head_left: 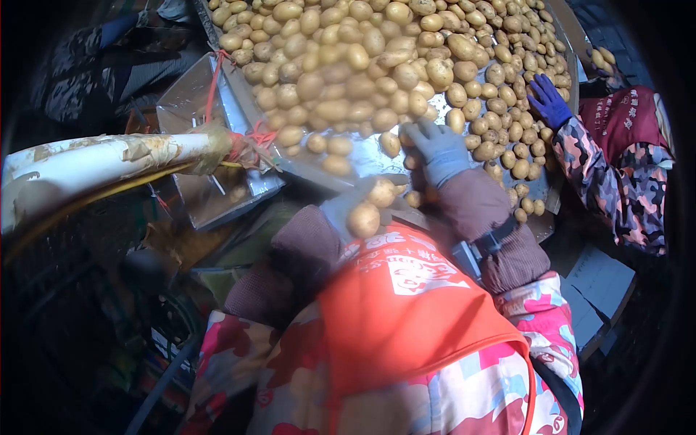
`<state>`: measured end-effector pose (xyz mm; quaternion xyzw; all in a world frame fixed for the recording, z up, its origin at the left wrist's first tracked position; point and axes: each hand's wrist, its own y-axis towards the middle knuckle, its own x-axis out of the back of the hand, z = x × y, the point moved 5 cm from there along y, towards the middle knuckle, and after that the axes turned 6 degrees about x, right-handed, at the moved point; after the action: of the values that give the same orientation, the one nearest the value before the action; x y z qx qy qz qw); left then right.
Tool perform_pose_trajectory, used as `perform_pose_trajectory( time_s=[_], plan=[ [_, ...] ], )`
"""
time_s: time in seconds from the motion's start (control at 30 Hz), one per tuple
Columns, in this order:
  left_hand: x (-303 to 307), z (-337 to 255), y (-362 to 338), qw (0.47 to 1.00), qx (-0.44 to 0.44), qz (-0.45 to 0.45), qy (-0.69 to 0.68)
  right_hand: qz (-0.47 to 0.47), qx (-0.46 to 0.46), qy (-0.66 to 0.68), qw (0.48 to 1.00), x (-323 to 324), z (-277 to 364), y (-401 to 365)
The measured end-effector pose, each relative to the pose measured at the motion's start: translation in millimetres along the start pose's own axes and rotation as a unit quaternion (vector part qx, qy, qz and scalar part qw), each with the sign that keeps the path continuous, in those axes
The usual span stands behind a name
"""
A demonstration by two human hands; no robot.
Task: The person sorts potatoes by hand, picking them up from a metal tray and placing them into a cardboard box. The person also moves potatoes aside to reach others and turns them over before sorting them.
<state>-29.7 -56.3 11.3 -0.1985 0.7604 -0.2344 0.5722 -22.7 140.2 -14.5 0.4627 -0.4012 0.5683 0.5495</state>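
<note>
My left hand (342, 212), in a blue-grey glove and partly blurred, is closed around potatoes (363, 220) close to my red apron (406, 290). Two of them show clearly at its fingers. Over the near edge of the metal sorting table (366, 154), my right hand (438, 151) reaches forward in a matching glove. Its fingers are apart and rest at the edge of the potato heap (341, 65), near a single potato (390, 143). What lies under that palm is hidden.
A white pipe (109, 163) tied with red string (250, 141) juts in from the left, beside a clear-sided box (210, 145). At right, a co-worker's purple-gloved hand (549, 101) touches the heap. Cardboard (598, 283) lies at lower right.
</note>
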Motion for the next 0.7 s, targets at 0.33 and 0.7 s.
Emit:
perform_pose_trajectory(
  time_s=[0.33, 0.7],
  plan=[
    [-25.9, -30.9, -45.0, 0.953, -0.272, 0.091, -0.099, -0.021, -0.234, 0.481, 0.844, -12.1, -9.1, -27.0],
    [68.5, -24.8, -54.1, 0.976, -0.093, 0.053, -0.188, 0.064, -0.178, -0.085, 0.978, 15.9, 7.1, 72.9]
  ],
)
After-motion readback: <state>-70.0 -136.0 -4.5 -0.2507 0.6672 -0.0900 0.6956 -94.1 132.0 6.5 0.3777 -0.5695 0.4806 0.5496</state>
